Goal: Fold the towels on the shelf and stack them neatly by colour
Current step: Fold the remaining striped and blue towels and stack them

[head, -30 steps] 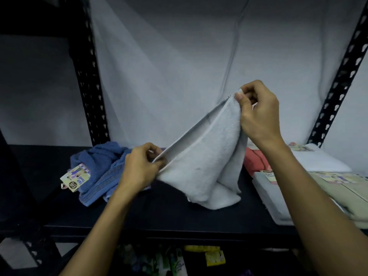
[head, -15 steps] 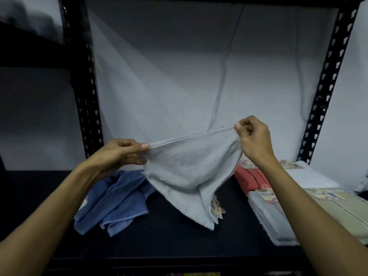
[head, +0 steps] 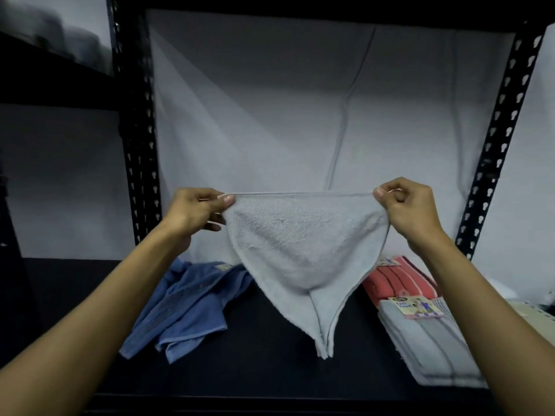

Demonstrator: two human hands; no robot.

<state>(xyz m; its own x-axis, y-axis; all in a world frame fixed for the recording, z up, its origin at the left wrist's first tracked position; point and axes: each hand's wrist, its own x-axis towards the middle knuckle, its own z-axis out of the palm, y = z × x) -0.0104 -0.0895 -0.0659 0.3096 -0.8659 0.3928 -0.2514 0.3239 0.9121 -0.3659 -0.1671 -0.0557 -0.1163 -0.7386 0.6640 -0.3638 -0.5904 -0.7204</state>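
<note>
A person's two bare forearms reached forward into a black metal shelving unit, seen from above and behind the hands. Between them hung a pale grey terry-cloth towel (head: 300, 244), held up in the air above the dark shelf board (head: 264, 364). The left hand (head: 196, 210) pinched one top corner between thumb and curled fingers; the right hand (head: 407, 205) pinched the opposite top corner the same way — each grip was clenched on the fabric. The top hem ran taut and level from hand to hand. Below it the cloth sagged into a downward point, its lower edges doubled together, and the tip hung near the shelf board; whether it touched could not be told.

On the shelf to the left, behind and below the left forearm, lay a crumpled blue towel (head: 186, 307), unfolded and spread loosely. To the right, beside the right forearm, sat folded towels: a coral-pink striped towel (head: 396, 280) further back, and a folded light grey towel (head: 432, 346) nearer the front, with a small printed paper label (head: 416, 307) lying on top where the two met.

Black perforated steel uprights (head: 136, 139) framed the bay on both sides — a creased pale sheet (head: 300, 109) hung as the backdrop.
</note>
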